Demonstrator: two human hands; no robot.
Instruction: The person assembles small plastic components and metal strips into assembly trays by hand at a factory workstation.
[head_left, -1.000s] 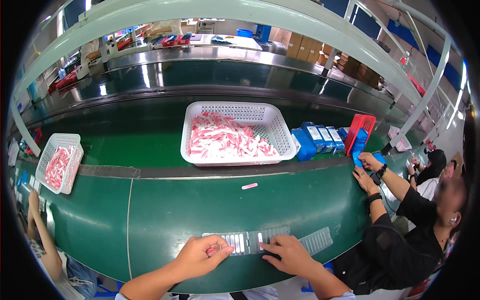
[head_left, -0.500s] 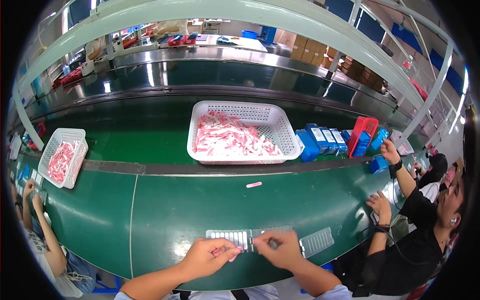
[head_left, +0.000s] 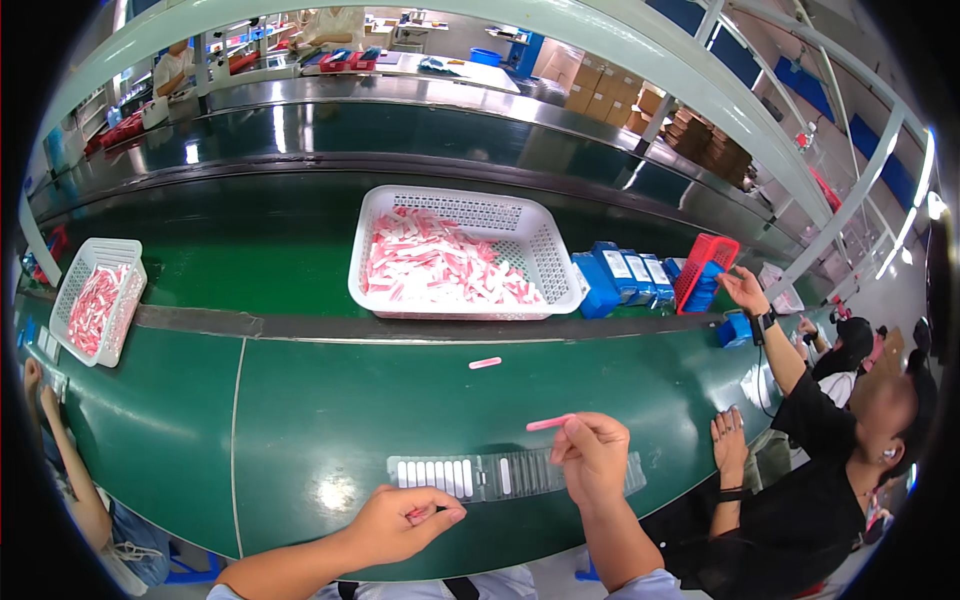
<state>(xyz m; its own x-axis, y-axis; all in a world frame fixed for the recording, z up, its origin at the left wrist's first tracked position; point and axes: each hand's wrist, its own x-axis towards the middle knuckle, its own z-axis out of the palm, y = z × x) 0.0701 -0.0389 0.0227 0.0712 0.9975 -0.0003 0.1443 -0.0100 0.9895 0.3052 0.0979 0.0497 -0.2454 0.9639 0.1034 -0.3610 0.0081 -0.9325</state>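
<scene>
My right hand [head_left: 597, 460] is raised over the clear plastic case, pinching one end of a thin pink strip [head_left: 546, 424] with rounded ends. Curled above the table's near edge, my left hand [head_left: 400, 527] is closed, with a bit of pink strip [head_left: 416, 514] showing between its fingers; how many it holds is hidden. The slotted clear case [head_left: 482, 480] lies opened flat between my hands. White strips [head_left: 434, 476] fill a row of slots in its left half. One white strip [head_left: 505, 476] sits in the right half, partly behind my right hand.
A single pink strip [head_left: 485, 363] lies on the green table. Beyond it stands a large white basket [head_left: 455, 308] of pink and white strips, with a smaller one [head_left: 122, 318] far left. Blue boxes [head_left: 622, 277] and a red basket [head_left: 707, 262] stand right. A co-worker [head_left: 790, 480] sits close on the right.
My right hand has lifted away from the case and now holds a pink strip out to the left. My left hand has drawn down and left, uncovering the case's filled slots.
</scene>
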